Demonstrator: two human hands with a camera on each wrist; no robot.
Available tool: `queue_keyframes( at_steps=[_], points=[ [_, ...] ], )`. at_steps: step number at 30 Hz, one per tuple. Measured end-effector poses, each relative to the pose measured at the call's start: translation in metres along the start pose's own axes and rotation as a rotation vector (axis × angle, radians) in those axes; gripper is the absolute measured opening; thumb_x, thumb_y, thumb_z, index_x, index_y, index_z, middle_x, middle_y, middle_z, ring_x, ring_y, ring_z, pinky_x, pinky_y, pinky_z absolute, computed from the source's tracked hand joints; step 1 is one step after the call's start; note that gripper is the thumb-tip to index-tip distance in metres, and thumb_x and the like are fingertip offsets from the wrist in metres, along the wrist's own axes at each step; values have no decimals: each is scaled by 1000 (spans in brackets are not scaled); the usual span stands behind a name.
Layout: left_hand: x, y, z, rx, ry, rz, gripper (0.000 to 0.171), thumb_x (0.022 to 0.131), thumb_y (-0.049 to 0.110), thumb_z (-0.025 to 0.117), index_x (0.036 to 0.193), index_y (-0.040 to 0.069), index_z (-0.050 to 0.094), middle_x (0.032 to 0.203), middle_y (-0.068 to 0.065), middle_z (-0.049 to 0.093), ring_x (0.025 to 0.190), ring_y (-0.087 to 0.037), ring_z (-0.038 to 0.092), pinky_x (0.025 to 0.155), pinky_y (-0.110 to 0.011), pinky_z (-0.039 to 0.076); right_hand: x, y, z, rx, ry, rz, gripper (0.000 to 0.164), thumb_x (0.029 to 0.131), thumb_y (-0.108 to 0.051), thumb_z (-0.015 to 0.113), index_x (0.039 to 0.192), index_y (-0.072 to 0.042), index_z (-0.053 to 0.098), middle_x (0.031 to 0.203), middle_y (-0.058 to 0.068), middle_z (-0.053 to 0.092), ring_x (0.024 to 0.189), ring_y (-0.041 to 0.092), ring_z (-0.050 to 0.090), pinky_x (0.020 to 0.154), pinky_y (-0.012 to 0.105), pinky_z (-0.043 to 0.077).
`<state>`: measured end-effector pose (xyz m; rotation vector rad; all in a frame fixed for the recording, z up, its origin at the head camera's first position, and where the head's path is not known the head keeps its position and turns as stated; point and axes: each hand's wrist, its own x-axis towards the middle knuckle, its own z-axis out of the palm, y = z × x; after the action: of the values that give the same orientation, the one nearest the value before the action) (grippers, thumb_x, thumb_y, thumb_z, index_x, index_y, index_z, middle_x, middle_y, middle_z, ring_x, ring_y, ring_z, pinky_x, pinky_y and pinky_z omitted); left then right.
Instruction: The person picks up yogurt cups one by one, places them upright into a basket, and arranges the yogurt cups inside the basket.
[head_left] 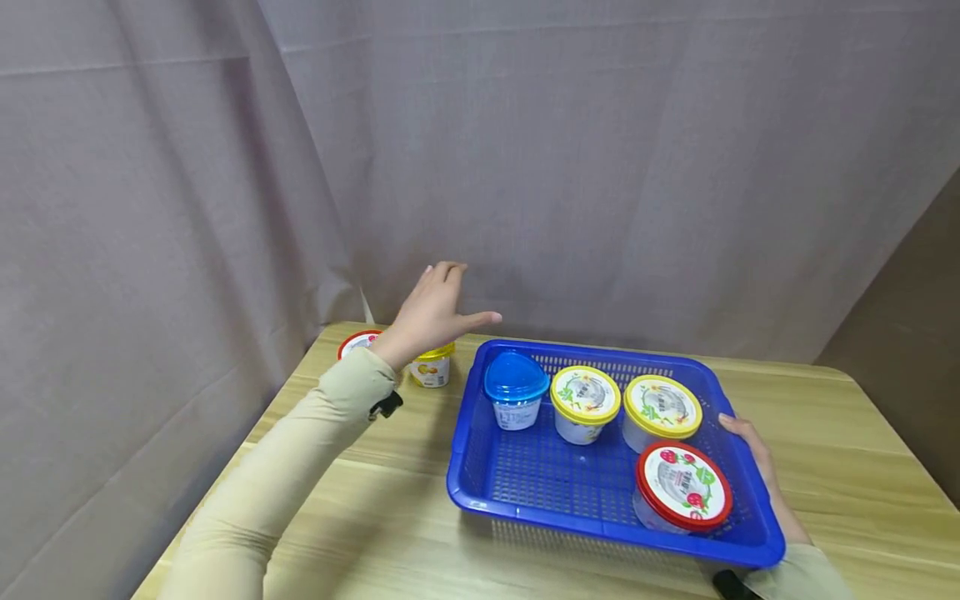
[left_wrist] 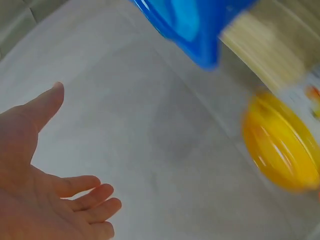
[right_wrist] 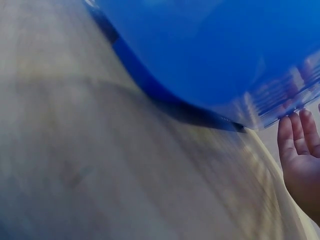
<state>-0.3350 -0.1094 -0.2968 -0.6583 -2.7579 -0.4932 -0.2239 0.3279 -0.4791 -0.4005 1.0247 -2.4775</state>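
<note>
My left hand (head_left: 435, 308) hangs in the air over the back of the table, left of the basket, thumb spread from the fingers and nothing held. Below it on the table are a yellow-lidded tub (head_left: 431, 372) and a red-lidded tub (head_left: 358, 342), partly hidden by the wrist. My right hand (head_left: 759, 454) holds the right side of the blue plastic basket (head_left: 570, 487); its fingers (right_wrist: 300, 131) touch the outer wall. Inside the basket sit a blue-lidded tub (head_left: 517, 382), two yellow-lidded tubs (head_left: 585, 396) (head_left: 662, 408) and a red-lidded tub (head_left: 684, 486).
The wooden table (head_left: 847, 467) extends on both sides of the basket. A grey cloth curtain (head_left: 525, 167) hangs along the back and left. At the far right stands a brown surface (head_left: 907, 358).
</note>
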Motion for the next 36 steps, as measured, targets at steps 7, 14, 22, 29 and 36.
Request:
queue_keyframes(
  at_steps=[7,14,22,29,36],
  points=[
    [-21,-56,-20,-52,-4,-94,94,87,48,77,151,-6,35,151,-25,38,143,-41,33,122,-49,15,0,1,0,107,-114,-13,72,105,-27,-1,125,-5,65,118,12,70,109,21,67,96,33,53],
    [-41,-111,-18,-215,-39,-250,100,87,47,77,154,-7,26,156,-30,28,143,-45,30,116,-57,27,0,-1,-1,96,-138,-21,79,103,-25,-8,125,-4,66,119,12,70,110,20,66,98,31,51],
    [-56,-144,6,-310,-57,-305,104,88,46,76,155,-10,19,158,-33,21,144,-47,26,117,-59,24,-2,0,-3,46,-96,-32,75,105,-25,-4,124,-6,66,118,10,70,109,19,66,96,31,52],
    [-59,-157,25,-278,-84,-357,107,85,45,79,155,-9,20,155,-36,24,141,-50,28,115,-62,26,-3,-1,3,-86,129,18,54,107,-36,18,120,-20,67,113,1,70,103,14,67,89,31,55],
    [-62,-172,42,-283,-74,-304,102,82,37,84,151,-11,27,153,-37,23,140,-51,26,114,-63,27,4,-2,6,37,-37,-49,71,106,-28,1,121,-8,67,115,9,71,107,19,67,94,31,53]
  ],
)
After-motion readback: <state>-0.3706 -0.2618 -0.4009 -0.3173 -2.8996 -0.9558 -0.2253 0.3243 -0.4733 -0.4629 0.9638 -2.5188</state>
